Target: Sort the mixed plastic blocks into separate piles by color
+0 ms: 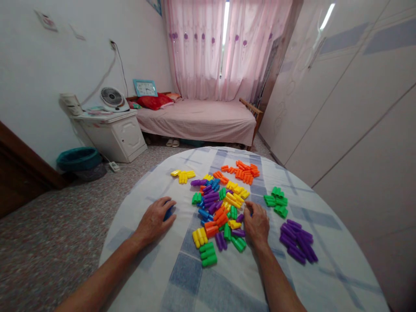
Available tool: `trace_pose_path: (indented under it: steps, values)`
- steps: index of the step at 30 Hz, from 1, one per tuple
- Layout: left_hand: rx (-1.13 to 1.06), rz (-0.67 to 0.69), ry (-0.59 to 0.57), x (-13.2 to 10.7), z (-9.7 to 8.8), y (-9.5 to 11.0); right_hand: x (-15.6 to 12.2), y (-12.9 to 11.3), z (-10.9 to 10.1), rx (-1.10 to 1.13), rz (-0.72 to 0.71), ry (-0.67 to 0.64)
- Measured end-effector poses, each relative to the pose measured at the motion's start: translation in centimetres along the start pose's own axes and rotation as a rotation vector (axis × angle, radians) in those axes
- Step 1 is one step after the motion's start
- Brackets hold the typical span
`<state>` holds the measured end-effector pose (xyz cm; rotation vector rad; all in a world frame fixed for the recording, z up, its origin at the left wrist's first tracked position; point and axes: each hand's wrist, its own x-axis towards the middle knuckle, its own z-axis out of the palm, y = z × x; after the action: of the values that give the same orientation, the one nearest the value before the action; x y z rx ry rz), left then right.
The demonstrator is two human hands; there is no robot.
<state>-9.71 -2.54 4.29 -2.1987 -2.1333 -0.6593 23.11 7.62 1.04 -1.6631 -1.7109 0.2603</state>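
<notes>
My left hand (pixel 157 222) rests on the left part of the table, its thumb and fingers curved around a blue plastic building piece (pixel 168 212). At the right edge of a mixed pile, my right hand (pixel 257 224) has its fingers curled down. A small dark bit shows by its thumb, but I cannot make out what it is. Between my hands lie purple pieces (pixel 211 197), orange pieces (pixel 212 228), yellow pieces (pixel 199 237), green pieces (pixel 208 254) and blue ones, each made of joined tubes.
Single-colour groups surround the pile: yellow pieces (pixel 183 175) at far left, an orange heap (pixel 246 172) behind, a green group (pixel 277 201) and a purple heap (pixel 297 240) at right. A checked cloth (pixel 143 264) covers the round table. A bed (pixel 198 117) stands beyond.
</notes>
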Motion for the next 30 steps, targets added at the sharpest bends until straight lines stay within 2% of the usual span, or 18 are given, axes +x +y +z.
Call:
trace_pose_path:
  steps: [2, 4, 6, 9, 12, 15, 18, 22, 25, 27, 30]
  values:
    - [0.033, 0.023, 0.025, 0.6, -0.1, 0.2, 0.0, 0.0, 0.1, 0.001, 0.004, 0.001]
    - [0.047, 0.062, 0.074, 1.5, -0.1, 1.4, 0.0, 0.0, 0.1, 0.002, 0.005, -0.001]
    - [0.023, 0.120, 0.090, 2.7, 0.2, 3.5, 0.0, 0.0, 0.0, 0.005, 0.001, -0.004]
    - [-0.004, 0.192, 0.038, 5.0, 0.9, 7.2, 0.0, 0.0, 0.0, 0.004, 0.001, -0.005]
    - [0.049, 0.161, -0.008, 7.0, 1.8, 9.9, 0.0, 0.0, -0.1, -0.004, 0.007, -0.007]
    - [0.088, 0.102, -0.044, 8.0, 2.7, 11.0, -0.1, 0.0, -0.1, -0.003, 0.012, -0.009]
    - [0.005, 0.079, -0.018, 8.1, 3.2, 10.9, -0.1, -0.1, -0.1, -0.001, 0.017, -0.011]
    - [-0.340, -0.049, 0.027, 7.9, 3.2, 10.0, -0.1, -0.2, 0.0, -0.003, 0.016, -0.012]
    - [-0.657, -0.152, 0.061, 7.3, 1.9, 8.6, -0.1, -0.1, 0.0, 0.001, 0.009, -0.014]
    - [-0.772, -0.201, 0.122, 6.3, 0.4, 7.0, 0.0, 0.0, 0.0, 0.003, 0.008, -0.016]
    - [-0.672, -0.291, 0.304, 4.2, -1.6, 3.7, 0.0, 0.0, 0.0, 0.004, 0.008, -0.014]
